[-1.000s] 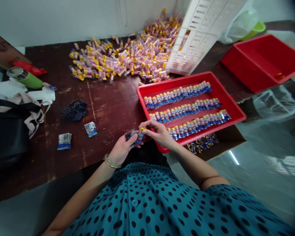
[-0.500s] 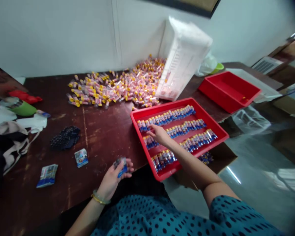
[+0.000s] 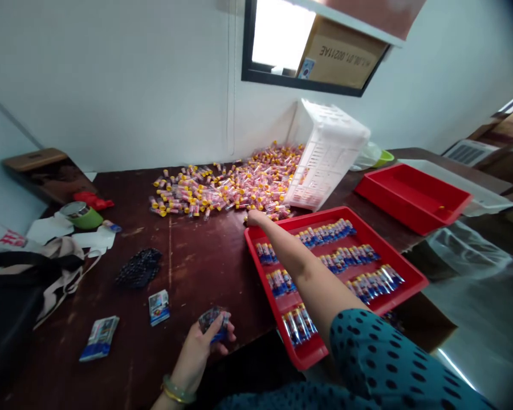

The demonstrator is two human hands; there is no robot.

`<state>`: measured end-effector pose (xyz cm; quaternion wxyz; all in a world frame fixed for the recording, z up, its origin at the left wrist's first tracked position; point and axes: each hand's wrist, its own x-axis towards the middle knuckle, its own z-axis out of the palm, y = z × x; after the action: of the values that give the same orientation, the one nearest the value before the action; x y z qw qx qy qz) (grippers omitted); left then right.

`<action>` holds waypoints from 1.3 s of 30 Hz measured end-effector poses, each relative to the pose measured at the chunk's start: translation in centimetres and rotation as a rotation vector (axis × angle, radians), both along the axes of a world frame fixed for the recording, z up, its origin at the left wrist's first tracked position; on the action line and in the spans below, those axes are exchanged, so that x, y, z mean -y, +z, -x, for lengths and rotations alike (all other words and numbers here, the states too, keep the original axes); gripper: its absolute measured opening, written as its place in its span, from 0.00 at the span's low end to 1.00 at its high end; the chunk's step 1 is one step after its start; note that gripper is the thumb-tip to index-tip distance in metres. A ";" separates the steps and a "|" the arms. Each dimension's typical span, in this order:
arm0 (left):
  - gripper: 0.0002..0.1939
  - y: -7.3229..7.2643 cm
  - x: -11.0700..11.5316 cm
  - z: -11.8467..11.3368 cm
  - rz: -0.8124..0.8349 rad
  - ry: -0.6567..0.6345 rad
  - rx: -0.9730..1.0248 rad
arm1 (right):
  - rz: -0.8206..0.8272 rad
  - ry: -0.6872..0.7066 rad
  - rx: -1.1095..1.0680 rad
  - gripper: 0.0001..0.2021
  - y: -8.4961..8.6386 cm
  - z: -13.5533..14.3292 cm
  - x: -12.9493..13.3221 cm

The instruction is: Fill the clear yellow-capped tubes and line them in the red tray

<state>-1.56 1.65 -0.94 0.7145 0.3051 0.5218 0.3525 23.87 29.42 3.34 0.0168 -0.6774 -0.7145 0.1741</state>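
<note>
My left hand (image 3: 205,339) is closed around a few small blue-and-clear plastic packets (image 3: 211,320), thumb on top, over the table's front edge. My right hand (image 3: 257,218) reaches past the far left corner of a red tray (image 3: 300,357), at the near edge of a pile of small clear tubes with yellow caps (image 3: 222,188). Its fingers are hidden from my view, so I cannot see whether they hold a tube. Rows of blue-bottomed packets holding yellow-capped tubes (image 3: 376,283) lie in the tray, partly covered by my right forearm.
Two small stacks of flat packets (image 3: 99,339) lie at left, near a dark crumpled cloth (image 3: 140,267). A green cup (image 3: 85,216) and bag (image 3: 12,296) are farther left. A white basket (image 3: 329,154) leans behind the tray; a red bin (image 3: 414,193) stands at right.
My right hand has moved from above the tray's rows to the edge of the tube pile. My left hand still holds the packets. The view has tilted up, showing a window.
</note>
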 end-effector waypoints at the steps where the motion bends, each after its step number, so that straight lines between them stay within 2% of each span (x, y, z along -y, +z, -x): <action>1: 0.25 0.2 -0.2 0.3 -0.006 0.024 -0.012 | -0.010 0.013 -0.025 0.12 0.1 0.7 0.2; 3: 0.24 0.7 -0.5 0.8 -0.013 0.078 -0.006 | -0.040 0.040 -0.093 0.11 0.2 1.8 1.5; 5: 0.24 1.2 -0.8 1.2 -0.005 0.100 0.034 | -0.068 0.099 -0.227 0.16 0.4 2.6 4.2; 8: 0.23 1.3 -1.1 1.0 -0.041 0.122 0.051 | -0.041 0.287 -0.641 0.23 1.0 3.0 10.7; 9: 0.22 1.3 -1.2 0.7 -0.065 0.138 0.053 | -0.007 0.358 -0.737 0.21 1.4 3.0 13.2; 11: 0.21 1.2 -1.0 -0.1 -0.119 0.159 0.046 | 0.063 0.424 -0.793 0.12 2.1 3.0 18.0; 14: 0.19 1.4 -0.5 -1.7 -0.176 0.131 0.027 | 0.071 0.371 -0.789 0.08 2.3 3.5 23.5; 16: 0.20 1.7 0.0 -2.6 -0.196 0.085 0.019 | 0.017 0.320 -0.779 0.09 1.8 3.8 25.4; 20: 0.21 2.1 0.6 -3.6 -0.212 -0.025 0.018 | -0.042 0.262 -0.820 0.09 0.8 3.5 26.7; 24: 0.18 1.8 0.7 -3.7 -0.164 -0.145 -0.011 | -0.012 0.206 -0.919 0.10 0.9 2.0 26.9; 27: 0.17 1.4 0.4 -3.6 -0.153 -0.133 -0.037 | 0.030 0.045 -1.019 0.16 1.0 0.3 26.9; 30: 0.21 1.1 0.3 -3.6 -0.092 -0.113 -0.007 | 0.066 -0.140 -1.226 0.20 1.0 -1.3 26.7; 32: 0.22 1.1 0.4 -3.7 -0.051 -0.152 0.011 | 0.068 -0.214 -1.365 0.21 1.0 -1.8 26.6; 35: 0.22 1.2 0.5 -3.9 -0.033 -0.206 0.000 | 0.043 -0.218 -1.455 0.19 1.6 -1.3 26.8; 39: 0.23 1.6 0.5 -4.2 -0.033 -0.208 -0.007 | 0.038 -0.133 -1.415 0.17 2.4 0.2 27.1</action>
<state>2.61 1.10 0.70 0.7402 0.3707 0.4837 0.2840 23.66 2.31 5.74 0.4757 -0.4442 -0.4861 0.5832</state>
